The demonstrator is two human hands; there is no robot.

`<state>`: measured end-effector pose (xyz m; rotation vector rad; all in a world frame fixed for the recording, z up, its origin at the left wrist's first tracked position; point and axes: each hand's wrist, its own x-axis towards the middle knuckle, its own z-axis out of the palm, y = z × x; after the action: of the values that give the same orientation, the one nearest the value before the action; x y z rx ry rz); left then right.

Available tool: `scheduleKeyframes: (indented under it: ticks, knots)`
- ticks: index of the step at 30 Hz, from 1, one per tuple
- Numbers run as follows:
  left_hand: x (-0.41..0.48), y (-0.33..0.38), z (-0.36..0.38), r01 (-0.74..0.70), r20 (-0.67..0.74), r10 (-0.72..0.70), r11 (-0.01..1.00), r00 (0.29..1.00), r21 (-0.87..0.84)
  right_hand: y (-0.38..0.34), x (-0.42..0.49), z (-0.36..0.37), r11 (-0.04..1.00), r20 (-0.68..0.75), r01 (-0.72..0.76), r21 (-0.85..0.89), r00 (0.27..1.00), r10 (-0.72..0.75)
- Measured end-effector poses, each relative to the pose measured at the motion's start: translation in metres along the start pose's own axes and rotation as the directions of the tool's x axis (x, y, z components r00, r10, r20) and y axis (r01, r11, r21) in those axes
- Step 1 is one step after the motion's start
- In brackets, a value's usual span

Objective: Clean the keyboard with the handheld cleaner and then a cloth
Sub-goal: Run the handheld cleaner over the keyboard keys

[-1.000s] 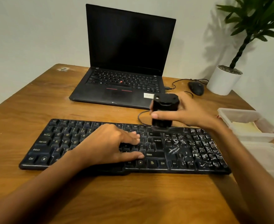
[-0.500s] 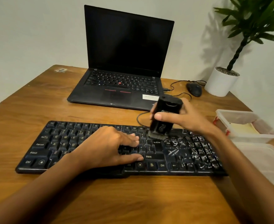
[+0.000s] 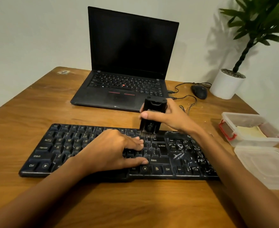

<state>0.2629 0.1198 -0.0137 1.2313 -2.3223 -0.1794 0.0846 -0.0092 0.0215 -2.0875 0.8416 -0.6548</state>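
Black keyboard [image 3: 56,150] lay on wooden table [image 3: 135,203], near edge; laptop [image 3: 127,63] stood beyond it. Left hand [image 3: 112,149] rested on centre keys, fingers extended, holding nothing. Right hand [image 3: 173,118] gripped handheld cleaner [image 3: 152,125] upright, thumb across front; bristles touched far key row, right of centre. Open plastic container [image 3: 257,143] and lid [image 3: 267,168] sat at right.

Handheld cleaner [image 3: 152,116] upright on keyboard [image 3: 66,145], both hands there.
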Motion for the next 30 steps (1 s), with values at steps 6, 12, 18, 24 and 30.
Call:
scheduleKeyframes:
  ticks: [6,12,18,24,30]
  knots:
    - [0.000,0.001,0.000,0.007,0.010,-0.007,1.000,1.000,-0.004,-0.009,0.008,-0.003,0.992,-0.044,0.068,-0.104,0.996,-0.073]
    - [0.000,0.001,-0.001,0.008,0.004,-0.008,1.000,1.000,0.008,0.004,-0.007,-0.002,0.997,-0.005,-0.015,-0.076,1.000,0.015]
    - [0.001,0.001,0.000,0.026,0.000,-0.026,1.000,1.000,0.007,-0.009,-0.010,-0.040,0.973,0.001,0.008,-0.232,1.000,-0.008]
    - [0.000,0.003,0.000,0.031,0.007,-0.031,0.999,0.999,0.016,-0.019,-0.001,0.015,0.993,0.084,0.061,-0.103,0.995,-0.052]
    - [0.001,0.001,0.001,0.034,0.002,-0.034,0.999,0.999,0.013,-0.001,-0.029,-0.048,0.988,0.016,-0.105,-0.111,0.994,0.108]
